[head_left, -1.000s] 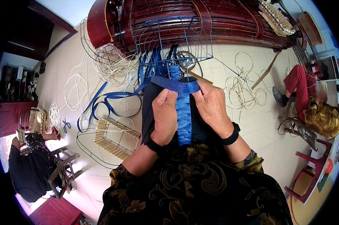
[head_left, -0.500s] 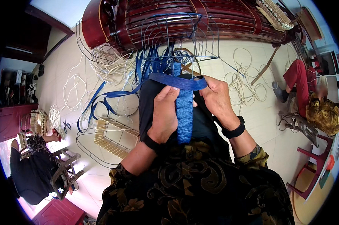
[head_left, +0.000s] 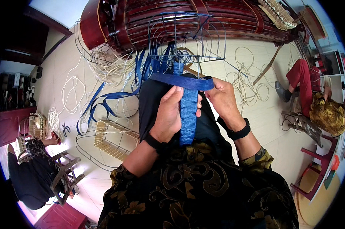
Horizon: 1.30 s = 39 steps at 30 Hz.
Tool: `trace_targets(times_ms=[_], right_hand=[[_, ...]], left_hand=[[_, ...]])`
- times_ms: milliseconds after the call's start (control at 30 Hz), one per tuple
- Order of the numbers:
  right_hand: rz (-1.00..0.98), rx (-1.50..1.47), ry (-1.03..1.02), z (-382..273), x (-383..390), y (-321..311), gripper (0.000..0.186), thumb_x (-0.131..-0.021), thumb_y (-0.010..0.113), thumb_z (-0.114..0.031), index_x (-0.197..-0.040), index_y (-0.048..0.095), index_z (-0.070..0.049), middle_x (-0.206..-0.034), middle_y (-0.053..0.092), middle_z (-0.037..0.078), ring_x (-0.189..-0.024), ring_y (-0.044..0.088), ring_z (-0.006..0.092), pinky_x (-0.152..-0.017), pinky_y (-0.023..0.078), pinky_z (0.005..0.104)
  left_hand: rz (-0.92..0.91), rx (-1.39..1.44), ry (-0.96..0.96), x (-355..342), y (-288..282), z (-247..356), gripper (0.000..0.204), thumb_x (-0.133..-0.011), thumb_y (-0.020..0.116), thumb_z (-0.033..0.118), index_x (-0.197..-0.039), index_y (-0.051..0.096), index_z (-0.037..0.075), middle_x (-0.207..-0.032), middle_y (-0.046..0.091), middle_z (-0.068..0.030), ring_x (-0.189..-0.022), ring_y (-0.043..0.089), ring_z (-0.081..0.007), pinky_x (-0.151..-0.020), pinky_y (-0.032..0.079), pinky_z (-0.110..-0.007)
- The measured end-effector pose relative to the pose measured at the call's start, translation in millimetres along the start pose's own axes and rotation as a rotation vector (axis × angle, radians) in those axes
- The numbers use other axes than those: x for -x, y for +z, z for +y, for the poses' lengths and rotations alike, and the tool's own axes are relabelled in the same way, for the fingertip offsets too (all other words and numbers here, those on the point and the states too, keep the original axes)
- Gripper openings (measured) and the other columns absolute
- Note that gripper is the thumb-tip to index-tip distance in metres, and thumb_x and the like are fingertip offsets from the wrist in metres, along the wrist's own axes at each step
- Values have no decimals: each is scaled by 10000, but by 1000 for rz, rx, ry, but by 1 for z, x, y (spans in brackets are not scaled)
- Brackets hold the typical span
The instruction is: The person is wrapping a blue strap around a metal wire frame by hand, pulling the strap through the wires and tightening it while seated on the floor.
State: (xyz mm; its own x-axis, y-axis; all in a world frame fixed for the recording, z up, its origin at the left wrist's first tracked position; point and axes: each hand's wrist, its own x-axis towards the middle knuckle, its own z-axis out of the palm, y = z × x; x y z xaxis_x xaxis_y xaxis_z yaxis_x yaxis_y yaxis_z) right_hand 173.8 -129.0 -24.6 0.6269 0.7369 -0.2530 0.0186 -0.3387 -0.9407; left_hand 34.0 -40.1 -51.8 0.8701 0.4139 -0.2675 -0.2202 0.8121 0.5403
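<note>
— Blue strap (head_left: 180, 81), the flat one, lies crosswise over the top of the wrapped blue band (head_left: 188, 118), above the dark lap. Who has it?

— Both hands. The left hand (head_left: 168, 114) lies along the band's left edge, fingers curled and pressed onto the strap. The right hand (head_left: 223, 102) pinches the strap's right end between thumb and fingertips.

— How should the wrapping go, in your judgement?

— Keep the strap flat, untwisted and taut, each turn snug against the last, while the left thumb pins the turn.

— And the axes?

— The strap's length runs left to right; the band runs away from the body toward the wire frame (head_left: 187, 38). 1 loose tail (head_left: 103, 100) trails left across the tiled floor (head_left: 264, 118).
</note>
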Motion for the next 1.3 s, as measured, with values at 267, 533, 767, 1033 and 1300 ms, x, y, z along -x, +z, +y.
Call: trace_targets(times_ms=[267,533,767,1033,1300], right_hand=[[-4,-68,4,-1,5,8,147,-885,566,-33,-799,675,13,-684,650,18,-619,555,65,-578,461,265],[-30,-114,21,-10,11,8,113,-871,593,-26,-829,688,19,-681,648,34,-610,583,79,-571,466,275],[161,163,-316,-17,3,12,68,-839,632,-9,-798,656,39,-693,646,90,-588,594,116,-566,468,279],[145,38,-147,2,11,7,37,-812,618,38,-795,647,23,-689,618,23,-632,524,49,-560,425,240],[133,-7,-95,-7,13,5,62,-815,606,57,-803,651,15,-695,613,-3,-651,519,46,-579,426,233]], left_hand=[[80,15,29,2,0,-1,379,-1045,396,312,-1158,537,-22,-985,649,-184,-773,655,-277,-632,556,-405],[152,-60,130,7,2,-5,334,-1037,431,254,-1113,556,-47,-960,653,-188,-742,673,-268,-593,578,-388],[173,-51,145,9,9,-4,327,-1049,400,239,-1101,556,-44,-915,656,-191,-710,670,-263,-574,575,-377],[177,-101,156,9,9,-5,310,-1048,408,227,-1055,562,-42,-873,662,-186,-679,666,-252,-562,570,-361],[177,-139,166,9,11,-6,329,-1047,408,256,-1045,561,-35,-883,663,-180,-681,658,-253,-569,560,-370]])
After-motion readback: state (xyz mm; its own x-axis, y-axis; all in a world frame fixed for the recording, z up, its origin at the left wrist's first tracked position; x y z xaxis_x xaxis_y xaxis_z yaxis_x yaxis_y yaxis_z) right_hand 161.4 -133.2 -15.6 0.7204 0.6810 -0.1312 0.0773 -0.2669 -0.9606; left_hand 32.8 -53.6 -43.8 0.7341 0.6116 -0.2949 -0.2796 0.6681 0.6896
